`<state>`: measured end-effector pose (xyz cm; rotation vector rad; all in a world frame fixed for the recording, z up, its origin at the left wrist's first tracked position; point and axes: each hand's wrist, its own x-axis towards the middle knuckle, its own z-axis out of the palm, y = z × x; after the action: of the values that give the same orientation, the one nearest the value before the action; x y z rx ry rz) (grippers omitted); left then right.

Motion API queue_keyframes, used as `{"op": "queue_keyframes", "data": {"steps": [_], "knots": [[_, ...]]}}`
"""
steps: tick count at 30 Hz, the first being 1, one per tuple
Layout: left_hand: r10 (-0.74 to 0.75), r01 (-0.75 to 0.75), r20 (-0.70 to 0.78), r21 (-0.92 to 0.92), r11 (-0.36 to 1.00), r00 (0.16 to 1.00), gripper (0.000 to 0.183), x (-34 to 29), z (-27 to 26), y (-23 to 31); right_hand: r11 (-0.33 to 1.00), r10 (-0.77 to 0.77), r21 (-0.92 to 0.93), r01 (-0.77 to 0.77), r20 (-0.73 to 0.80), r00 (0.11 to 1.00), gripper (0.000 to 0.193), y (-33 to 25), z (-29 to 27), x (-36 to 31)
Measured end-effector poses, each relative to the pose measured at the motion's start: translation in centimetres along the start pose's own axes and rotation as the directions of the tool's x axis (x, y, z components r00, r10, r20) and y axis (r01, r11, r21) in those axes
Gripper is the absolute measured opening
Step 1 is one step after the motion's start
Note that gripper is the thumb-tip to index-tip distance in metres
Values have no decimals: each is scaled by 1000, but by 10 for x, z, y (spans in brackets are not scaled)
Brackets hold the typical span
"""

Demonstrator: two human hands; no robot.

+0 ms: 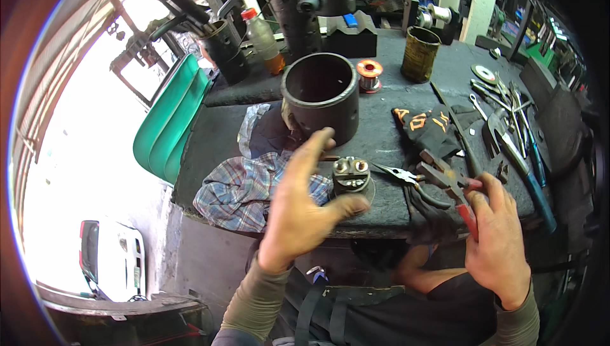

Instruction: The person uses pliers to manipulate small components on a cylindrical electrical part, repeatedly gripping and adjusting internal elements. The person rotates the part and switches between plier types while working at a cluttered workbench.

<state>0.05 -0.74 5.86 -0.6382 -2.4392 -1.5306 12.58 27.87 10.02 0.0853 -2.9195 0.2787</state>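
My left hand [297, 209] is over the front of the workbench, fingers stretched and thumb spread, with nothing in its grasp. Just beside its thumb stands a small round dark metal part [351, 176] with two brass-coloured studs on top. My right hand [499, 241] is wrapped around the red handles of a pair of pliers [445, 177], whose jaws point up and left above the bench. A second pair of pliers, long-nosed with dark handles [401, 174], lies between the metal part and my right hand. A crumpled plaid cloth [238, 190] lies left of my left hand.
Beyond the hands stands a wide dark metal cylinder [327, 108], with a solder spool [369, 76] beside it. A rusty can [420, 55], a bottle [262, 40] and a tool holder [225, 54] stand farther back. Wrenches and a blue-handled tool [537, 200] lie at right.
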Motion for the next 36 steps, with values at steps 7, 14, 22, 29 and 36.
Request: {"op": "queue_keyframes", "data": {"steps": [7, 14, 22, 29, 36], "knots": [[233, -307, 243, 330, 893, 941, 23, 40, -27, 45, 999, -28, 27, 28, 26, 999, 50, 13, 3, -4], [255, -384, 346, 384, 839, 903, 13, 49, -13, 55, 998, -61, 16, 60, 159, 985, 50, 11, 8, -19], [259, -370, 297, 425, 826, 919, 10, 46, -8, 57, 996, -87, 39, 82, 167, 982, 44, 12, 7, -24], [309, -407, 298, 366, 837, 903, 13, 48, -11, 46, 995, -87, -37, 92, 125, 988, 39, 3, 11, -15], [310, -391, 276, 321, 863, 910, 16, 50, -12, 44, 967, -157, -212, 144, -48, 986, 33, -14, 17, 17]]}}
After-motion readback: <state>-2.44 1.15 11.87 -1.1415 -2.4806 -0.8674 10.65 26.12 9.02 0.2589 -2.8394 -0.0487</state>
